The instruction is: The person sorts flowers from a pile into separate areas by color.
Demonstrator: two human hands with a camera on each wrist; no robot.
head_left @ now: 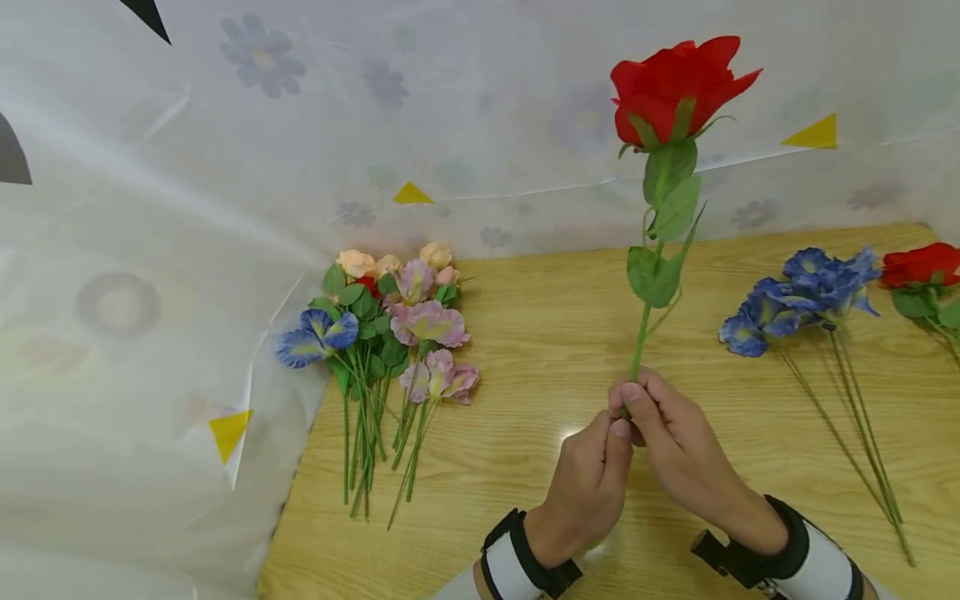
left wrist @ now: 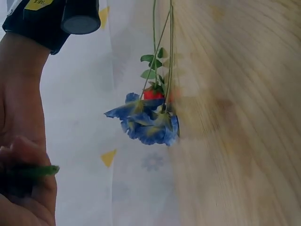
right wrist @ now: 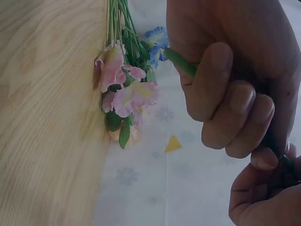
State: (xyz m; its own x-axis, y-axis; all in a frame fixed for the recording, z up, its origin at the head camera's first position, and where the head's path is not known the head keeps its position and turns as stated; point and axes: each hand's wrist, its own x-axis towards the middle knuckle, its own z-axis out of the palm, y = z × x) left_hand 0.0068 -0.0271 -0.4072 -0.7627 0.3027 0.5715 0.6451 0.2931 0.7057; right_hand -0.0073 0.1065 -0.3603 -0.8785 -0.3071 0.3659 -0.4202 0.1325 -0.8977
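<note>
Upright in front of me stands a large artificial red rose [head_left: 678,96] with green leaves on a green stem [head_left: 642,337]. My right hand [head_left: 686,450] pinches that stem low down, thumb on the near side. Just below, my left hand [head_left: 588,479] holds the stem's lower end with curled fingers, close against the right hand. In the right wrist view, a green stem end [right wrist: 181,62] pokes out from curled fingers. The left wrist view shows another bit of stem [left wrist: 40,171] at the hands, with much of the grip dark.
On the wooden table [head_left: 525,333], a bunch of pink irises [head_left: 429,323], peach roses [head_left: 356,263] and a blue iris [head_left: 318,336] lies at left. Blue irises [head_left: 802,292] lie at right beside another red rose [head_left: 926,267]. A floral-print sheet [head_left: 487,100] hangs behind.
</note>
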